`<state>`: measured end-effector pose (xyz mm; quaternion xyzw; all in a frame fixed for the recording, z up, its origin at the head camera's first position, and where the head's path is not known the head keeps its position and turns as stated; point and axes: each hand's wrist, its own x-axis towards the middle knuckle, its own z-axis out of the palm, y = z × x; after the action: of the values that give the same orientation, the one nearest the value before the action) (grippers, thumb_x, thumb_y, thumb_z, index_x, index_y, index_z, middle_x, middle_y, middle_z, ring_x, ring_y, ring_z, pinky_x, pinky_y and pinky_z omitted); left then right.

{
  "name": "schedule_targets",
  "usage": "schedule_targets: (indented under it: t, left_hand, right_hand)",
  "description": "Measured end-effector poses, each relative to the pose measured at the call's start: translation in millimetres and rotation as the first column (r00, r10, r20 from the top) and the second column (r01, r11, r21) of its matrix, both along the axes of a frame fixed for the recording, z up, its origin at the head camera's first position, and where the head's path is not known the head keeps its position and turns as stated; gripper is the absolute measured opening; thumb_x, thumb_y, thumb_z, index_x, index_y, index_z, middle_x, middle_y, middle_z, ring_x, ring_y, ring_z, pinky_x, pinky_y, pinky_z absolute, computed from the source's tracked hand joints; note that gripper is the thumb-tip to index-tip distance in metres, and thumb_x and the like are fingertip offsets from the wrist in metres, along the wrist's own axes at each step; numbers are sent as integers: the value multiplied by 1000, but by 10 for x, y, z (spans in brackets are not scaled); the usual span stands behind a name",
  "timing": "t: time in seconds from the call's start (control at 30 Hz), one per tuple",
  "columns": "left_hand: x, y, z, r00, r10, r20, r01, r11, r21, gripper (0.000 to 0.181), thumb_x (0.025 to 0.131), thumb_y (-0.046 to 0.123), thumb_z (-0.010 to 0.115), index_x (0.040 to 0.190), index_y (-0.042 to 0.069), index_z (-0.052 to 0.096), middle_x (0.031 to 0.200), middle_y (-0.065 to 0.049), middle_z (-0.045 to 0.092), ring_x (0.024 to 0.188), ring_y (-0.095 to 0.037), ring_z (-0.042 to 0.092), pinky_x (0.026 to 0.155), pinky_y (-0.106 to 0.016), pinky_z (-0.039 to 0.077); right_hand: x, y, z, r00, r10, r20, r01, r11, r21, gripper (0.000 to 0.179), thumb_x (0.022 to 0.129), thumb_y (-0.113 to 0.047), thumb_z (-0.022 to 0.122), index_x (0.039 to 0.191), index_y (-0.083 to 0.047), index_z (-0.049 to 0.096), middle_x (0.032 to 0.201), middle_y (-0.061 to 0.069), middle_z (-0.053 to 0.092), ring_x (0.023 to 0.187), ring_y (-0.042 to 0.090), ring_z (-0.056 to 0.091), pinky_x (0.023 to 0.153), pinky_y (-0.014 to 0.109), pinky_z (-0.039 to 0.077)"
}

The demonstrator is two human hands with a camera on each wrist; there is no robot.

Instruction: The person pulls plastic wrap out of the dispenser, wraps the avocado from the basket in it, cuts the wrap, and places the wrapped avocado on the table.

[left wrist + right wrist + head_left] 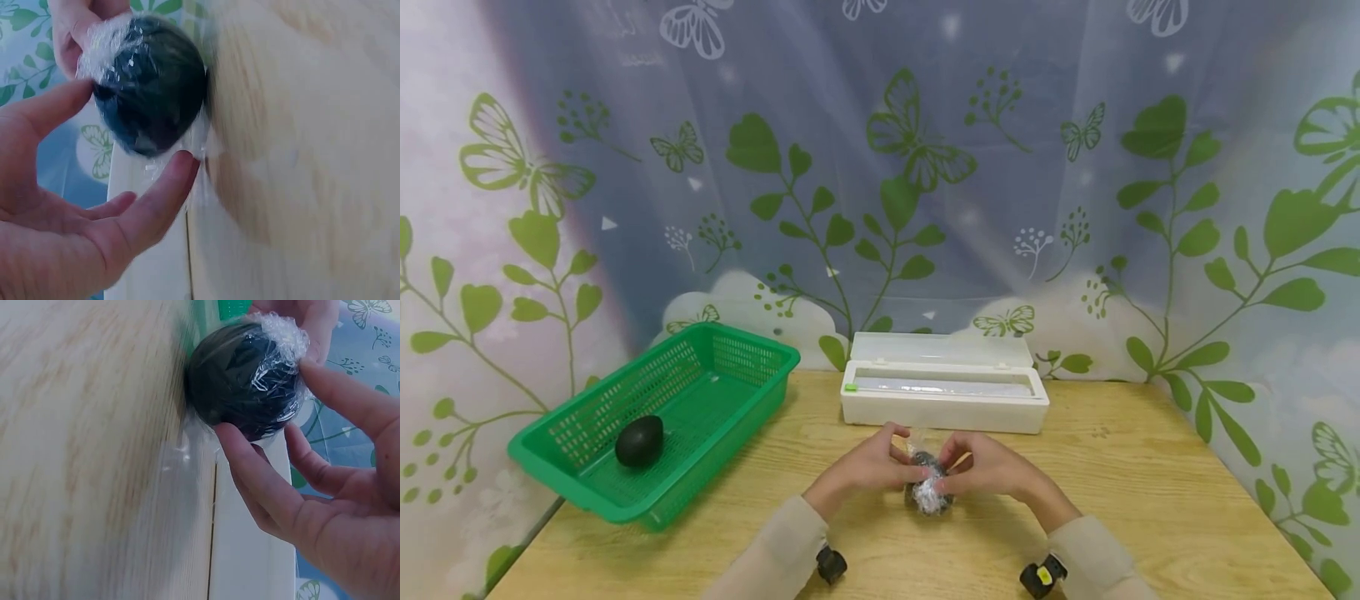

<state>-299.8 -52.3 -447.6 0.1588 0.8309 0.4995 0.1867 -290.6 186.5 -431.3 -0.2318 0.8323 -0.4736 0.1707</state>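
A dark avocado [929, 498] in clear plastic wrap sits on the table between my two hands. The film bunches into a crinkled whitish patch on one side, plain in both wrist views on the avocado [156, 87]. My left hand [877, 463] holds it from the left, thumb at the bunched film and a fingertip by its far side. From the right, my right hand [988, 468] grips the avocado [240, 384] between thumb and fingers. A loose flap of film sticks out beyond it, toward the white box.
Behind my hands stands a white plastic-wrap dispenser box [943, 412], its lid raised and a roll inside. At the left a green basket [715, 450] holds another dark avocado [640, 442]. A patterned curtain [1000, 183] hangs along the back of the wooden table [1150, 483].
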Motion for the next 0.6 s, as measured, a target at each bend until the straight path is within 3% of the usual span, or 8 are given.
schedule_targets:
  t: [0.13,0.2,0.33,0.47,0.6]
  left_hand:
    - [-10,-16,13,999,-22,35,22,1000,-12,85,89,31,82,154,3,35,110,-16,73,90,-24,73,83,-41,63]
    - [-19,-18,4,998,-55,41,55,999,0,84,90,30,81,155,3,35,114,-17,72,97,-24,73,86,-41,63]
    - [-20,-15,-14,995,-89,36,88,996,34,80,91,27,80,156,9,36,130,-19,65,109,-25,69,91,-44,62]
    - [-21,-20,-14,997,-76,33,74,996,47,80,90,27,82,155,12,39,132,-17,61,111,-28,70,90,-44,62]
    - [-28,-36,4,997,-72,16,72,997,42,80,88,25,84,154,13,41,132,-16,60,115,-31,69,91,-44,61]
  right_hand:
    - [-3,17,6,999,28,19,-28,999,-18,36,88,-19,81,109,2,61,112,17,64,101,28,70,82,36,62]
    - [0,23,2,999,26,47,-25,999,-30,36,90,-21,80,109,3,61,108,16,64,94,25,70,80,37,63]
    - [11,6,-17,993,-34,111,38,999,-37,33,95,-25,76,106,3,62,101,14,63,82,20,70,77,40,65]
    - [13,-17,-43,985,-113,131,113,994,5,34,94,-25,77,106,4,62,96,12,65,78,19,69,72,38,65]
    - [0,-24,-56,981,-141,132,132,988,75,47,94,-30,77,118,9,64,96,11,69,76,19,69,71,37,65]
